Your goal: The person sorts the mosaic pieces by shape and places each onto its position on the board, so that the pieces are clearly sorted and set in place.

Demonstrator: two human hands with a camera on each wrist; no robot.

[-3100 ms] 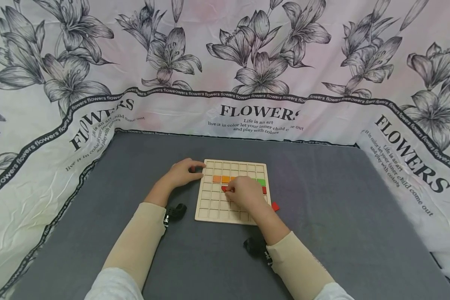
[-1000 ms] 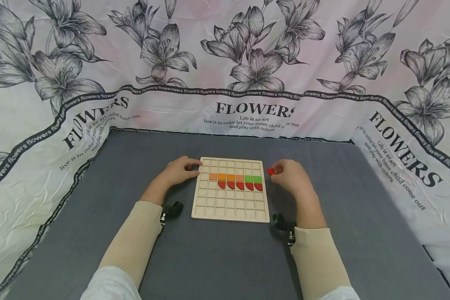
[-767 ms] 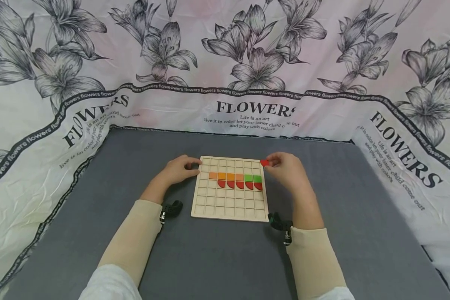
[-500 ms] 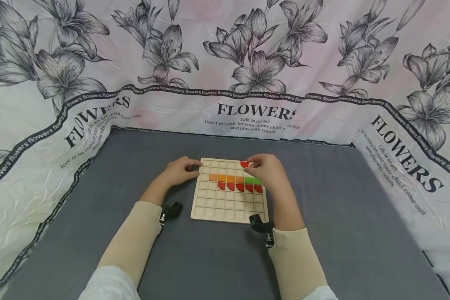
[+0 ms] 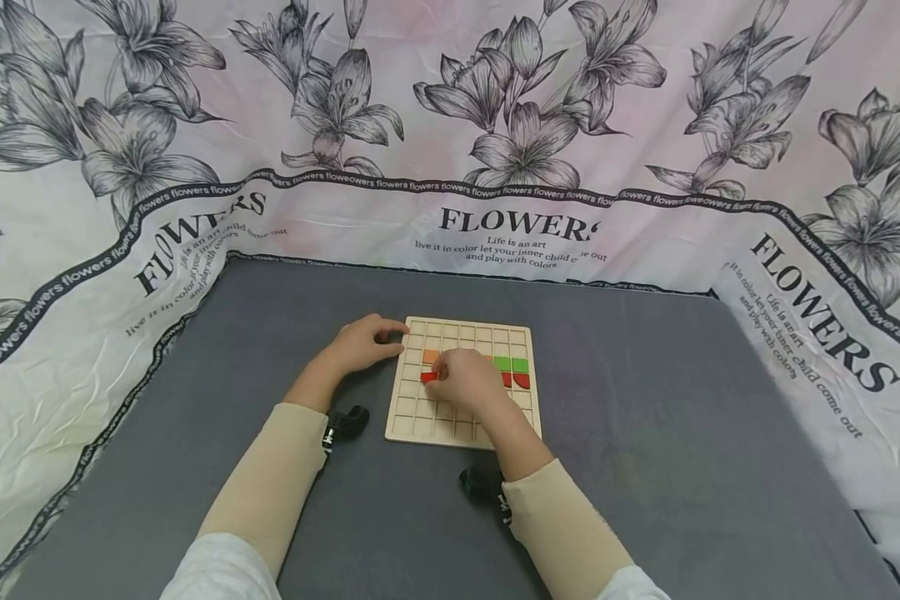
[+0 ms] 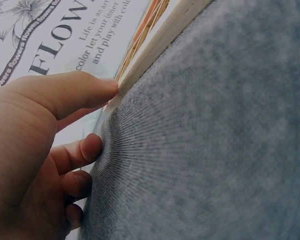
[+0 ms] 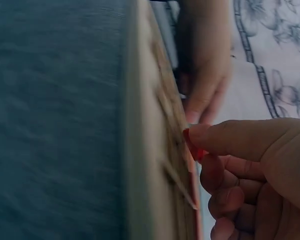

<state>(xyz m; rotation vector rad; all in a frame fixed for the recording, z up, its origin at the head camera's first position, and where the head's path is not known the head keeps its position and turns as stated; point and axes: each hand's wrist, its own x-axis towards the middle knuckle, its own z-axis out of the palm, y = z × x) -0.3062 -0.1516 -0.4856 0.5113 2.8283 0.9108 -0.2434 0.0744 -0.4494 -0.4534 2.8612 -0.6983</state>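
Observation:
A wooden grid board lies on the grey cloth, carrying a row of orange tiles and green tiles. Below them sit red rounded tiles, partly covered by my right hand. Between thumb and fingers that hand pinches another red tile, low over the left part of this row. The same red tile shows at the fingertips in the right wrist view. My left hand touches the board's left edge; in the left wrist view its thumb rests against the wooden edge.
Grey cloth spreads around the board. White floral fabric stands up along the back and both sides. A black wrist camera sits under the right forearm, another wrist camera by the left.
My right hand has carried a red tile from right of the board, across its upper right corner, to the left end of the red row. The left hand stays at the left edge.

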